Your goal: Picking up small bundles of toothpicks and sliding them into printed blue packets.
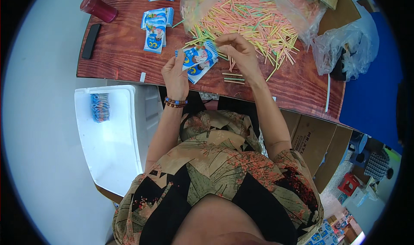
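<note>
Near the table's front edge, my left hand (176, 74) is closed on a small blue-and-white packet (195, 57) with a printed picture. A second, similar packet (199, 73) shows just below it; whether it is held too I cannot tell. At the packet's right end is my right hand (239, 55), its fingers bent and thumb and forefinger close together. What they pinch, if anything, is too small to make out. Several thin sticks (233, 78) lie on the table below that hand. Beyond it spreads a large heap of pink, yellow and green sticks (254, 23).
More packets (155, 33) lie on the wooden table (125, 57), left of the heap. Further left are a dark red cup (99, 8) and a black bar-shaped object (91, 41). Clear plastic bags (345, 48) lie right. A white foam box (110, 146) holding packets stands below left.
</note>
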Action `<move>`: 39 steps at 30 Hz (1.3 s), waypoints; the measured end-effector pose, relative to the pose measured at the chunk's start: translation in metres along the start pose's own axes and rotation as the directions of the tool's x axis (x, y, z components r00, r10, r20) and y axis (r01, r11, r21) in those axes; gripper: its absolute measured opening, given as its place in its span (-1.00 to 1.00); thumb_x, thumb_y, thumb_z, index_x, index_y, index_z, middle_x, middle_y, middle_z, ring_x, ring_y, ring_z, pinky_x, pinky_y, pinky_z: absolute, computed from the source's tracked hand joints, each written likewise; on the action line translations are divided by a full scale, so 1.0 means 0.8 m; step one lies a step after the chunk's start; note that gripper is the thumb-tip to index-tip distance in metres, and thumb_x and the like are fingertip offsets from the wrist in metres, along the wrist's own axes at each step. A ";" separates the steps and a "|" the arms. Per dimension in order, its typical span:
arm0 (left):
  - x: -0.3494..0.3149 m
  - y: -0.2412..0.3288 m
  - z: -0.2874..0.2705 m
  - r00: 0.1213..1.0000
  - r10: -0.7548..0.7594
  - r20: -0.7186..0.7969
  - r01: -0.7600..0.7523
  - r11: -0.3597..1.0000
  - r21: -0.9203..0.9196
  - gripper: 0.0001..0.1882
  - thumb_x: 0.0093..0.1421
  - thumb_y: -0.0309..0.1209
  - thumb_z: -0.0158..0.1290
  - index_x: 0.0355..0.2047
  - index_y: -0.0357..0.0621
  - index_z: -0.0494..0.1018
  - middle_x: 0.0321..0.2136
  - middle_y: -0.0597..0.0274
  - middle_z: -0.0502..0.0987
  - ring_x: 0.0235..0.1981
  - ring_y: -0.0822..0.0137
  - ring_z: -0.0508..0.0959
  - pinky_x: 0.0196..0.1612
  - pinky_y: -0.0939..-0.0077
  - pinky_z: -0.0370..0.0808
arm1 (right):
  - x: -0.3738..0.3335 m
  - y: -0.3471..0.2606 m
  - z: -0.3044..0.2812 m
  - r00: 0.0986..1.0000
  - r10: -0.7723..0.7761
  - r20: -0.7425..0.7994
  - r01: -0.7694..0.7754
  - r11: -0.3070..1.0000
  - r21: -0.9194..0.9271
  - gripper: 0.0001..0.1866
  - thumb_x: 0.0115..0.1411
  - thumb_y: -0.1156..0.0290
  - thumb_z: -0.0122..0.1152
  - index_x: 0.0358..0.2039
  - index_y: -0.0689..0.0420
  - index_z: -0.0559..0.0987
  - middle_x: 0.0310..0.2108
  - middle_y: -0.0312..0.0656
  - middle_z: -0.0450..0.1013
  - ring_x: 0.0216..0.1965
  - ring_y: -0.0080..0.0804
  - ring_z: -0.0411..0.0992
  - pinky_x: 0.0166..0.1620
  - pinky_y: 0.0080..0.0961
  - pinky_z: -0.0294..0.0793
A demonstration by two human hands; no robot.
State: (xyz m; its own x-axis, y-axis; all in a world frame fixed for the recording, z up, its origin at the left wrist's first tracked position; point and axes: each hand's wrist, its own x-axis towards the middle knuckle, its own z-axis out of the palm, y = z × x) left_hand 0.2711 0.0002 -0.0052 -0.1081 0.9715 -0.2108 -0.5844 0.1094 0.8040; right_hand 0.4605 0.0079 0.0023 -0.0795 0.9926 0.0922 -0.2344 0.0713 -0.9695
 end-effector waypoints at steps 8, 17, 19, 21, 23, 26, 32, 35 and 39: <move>-0.003 -0.004 0.007 0.992 -0.089 0.086 0.090 0.996 -0.014 -0.81 0.26 -0.38 0.03 -0.34 -0.29 0.52 -0.38 0.21 0.59 -0.39 0.48 0.58 -0.34 0.58 0.53 | -0.001 -0.012 0.010 0.915 -0.201 0.351 0.348 0.834 -0.429 -0.70 -0.03 0.34 0.38 -0.25 0.11 0.62 0.08 -0.27 0.33 0.19 -0.26 0.15 0.24 -0.29 0.07; -0.005 0.003 0.000 0.990 -0.083 0.110 0.075 0.994 0.078 -0.77 0.30 -0.37 -0.02 -0.34 -0.32 0.50 -0.41 0.23 0.58 -0.43 0.51 0.56 -0.34 0.59 0.51 | 0.037 -0.024 -0.070 0.996 -0.070 0.048 0.081 0.946 -0.314 -0.77 0.09 0.37 0.21 -0.24 0.17 0.62 -0.11 -0.18 0.50 -0.14 -0.54 0.43 -0.15 -0.53 0.44; -0.005 -0.001 -0.002 0.990 -0.086 0.111 0.079 0.994 0.072 -0.77 0.30 -0.36 -0.02 -0.34 -0.31 0.51 -0.40 0.21 0.58 -0.42 0.49 0.56 -0.33 0.56 0.52 | 0.072 -0.023 -0.119 0.935 -0.340 -0.101 0.156 0.649 -0.744 -0.77 0.07 0.39 0.21 -0.25 0.18 0.60 -0.20 -0.15 0.52 -0.21 -0.39 0.47 -0.18 -0.47 0.46; -0.004 -0.007 -0.002 0.986 -0.121 0.112 0.120 0.993 0.024 -0.78 0.29 -0.37 -0.01 -0.33 -0.30 0.51 -0.38 0.19 0.59 -0.38 0.47 0.57 -0.29 0.51 0.54 | 0.108 -0.027 -0.167 0.879 -0.439 0.187 0.223 0.032 -0.974 -0.77 0.06 0.43 0.16 -0.24 0.19 0.57 -0.22 -0.10 0.50 -0.20 -0.21 0.47 -0.16 -0.38 0.49; -0.005 -0.009 0.000 0.986 -0.132 0.105 0.132 0.991 0.010 -0.78 0.29 -0.37 -0.01 -0.33 -0.30 0.51 -0.37 0.18 0.59 -0.36 0.45 0.58 -0.27 0.49 0.55 | 0.128 -0.034 -0.164 0.953 -0.260 0.154 0.142 -0.064 -0.988 -0.76 0.05 0.44 0.14 -0.23 0.17 0.55 -0.19 -0.10 0.48 -0.16 -0.16 0.45 -0.14 -0.32 0.48; -0.004 -0.009 0.003 0.985 -0.147 0.090 0.147 0.989 -0.002 -0.79 0.29 -0.38 -0.01 -0.31 -0.29 0.51 -0.34 0.17 0.59 -0.33 0.42 0.59 -0.23 0.44 0.56 | 0.152 -0.032 -0.161 0.983 -0.079 0.168 0.140 -0.280 -0.950 -0.73 0.05 0.45 0.09 -0.19 0.17 0.50 -0.13 -0.11 0.44 -0.07 -0.13 0.40 -0.12 -0.25 0.47; -0.002 -0.007 -0.001 0.981 -0.168 0.092 0.171 0.985 -0.022 -0.80 0.29 -0.38 0.00 -0.29 -0.28 0.51 -0.30 0.14 0.59 -0.31 0.38 0.60 -0.23 0.40 0.57 | 0.171 -0.003 -0.167 0.971 -0.099 0.220 0.165 -0.389 -0.906 -0.66 0.05 0.46 0.03 -0.11 0.24 0.40 -0.07 -0.09 0.40 0.01 -0.18 0.35 -0.11 -0.20 0.46; -0.001 -0.008 -0.006 0.981 -0.175 0.088 0.179 0.983 -0.045 -0.81 0.28 -0.38 0.00 -0.30 -0.27 0.51 -0.31 0.14 0.59 -0.31 0.37 0.60 -0.23 0.37 0.57 | 0.167 -0.006 -0.167 0.961 -0.119 0.248 0.185 -0.388 -0.903 -0.66 0.12 0.48 -0.08 -0.06 0.25 0.36 -0.05 -0.05 0.40 0.03 -0.15 0.36 -0.06 -0.17 0.42; -0.002 -0.008 -0.010 0.980 -0.172 0.095 0.177 0.983 -0.049 -0.82 0.29 -0.39 -0.01 -0.32 -0.26 0.50 -0.31 0.15 0.59 -0.30 0.37 0.60 -0.21 0.36 0.57 | 0.158 -0.016 -0.167 0.978 -0.042 0.206 0.169 -0.421 -0.891 -0.67 0.15 0.51 -0.14 -0.04 0.25 0.35 -0.03 0.02 0.40 0.05 -0.08 0.37 0.02 -0.10 0.35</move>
State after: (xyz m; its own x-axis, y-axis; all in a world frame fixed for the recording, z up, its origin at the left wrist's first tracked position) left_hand 0.2689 -0.0035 -0.0144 0.0710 0.9537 -0.2923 -0.6329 0.2696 0.7258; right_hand 0.5832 0.1453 -0.0038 -0.2672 0.9472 0.1774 0.9485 0.2261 0.2219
